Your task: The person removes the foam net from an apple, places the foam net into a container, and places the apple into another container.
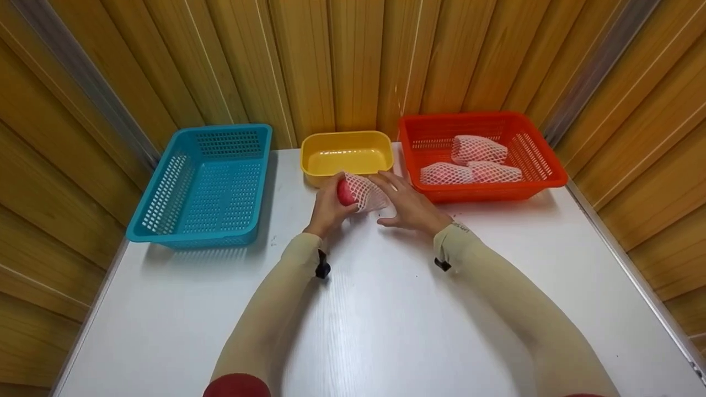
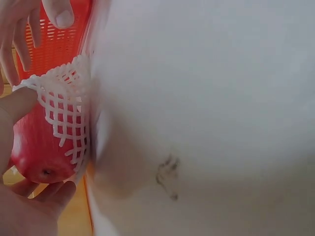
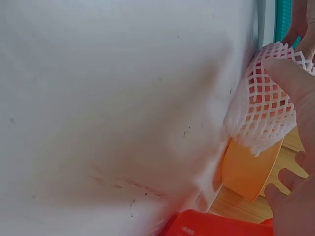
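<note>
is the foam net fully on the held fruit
Only partly: the net covers some of the red fruit, whose end by the left hand shows bare.

2 hands (image 1: pixel 326 207) (image 1: pixel 411 205), 4 fruits (image 1: pixel 345 193), 4 nets (image 1: pixel 368 193), 1 blue basket (image 1: pixel 220 193), 1 red basket (image 1: pixel 491 192), 1 tub (image 1: pixel 347 162), 1 table (image 1: pixel 386 331)

Yellow tub (image 1: pixel 347 162): glossy plastic
Blue basket (image 1: pixel 215 198) left of tub: plastic
Fruit (image 2: pixel 34 142) before tub: smooth
Net sleeve (image 1: pixel 368 194): matt foam
Wall (image 1: pixel 353 60) behind tub: wood-grained
</note>
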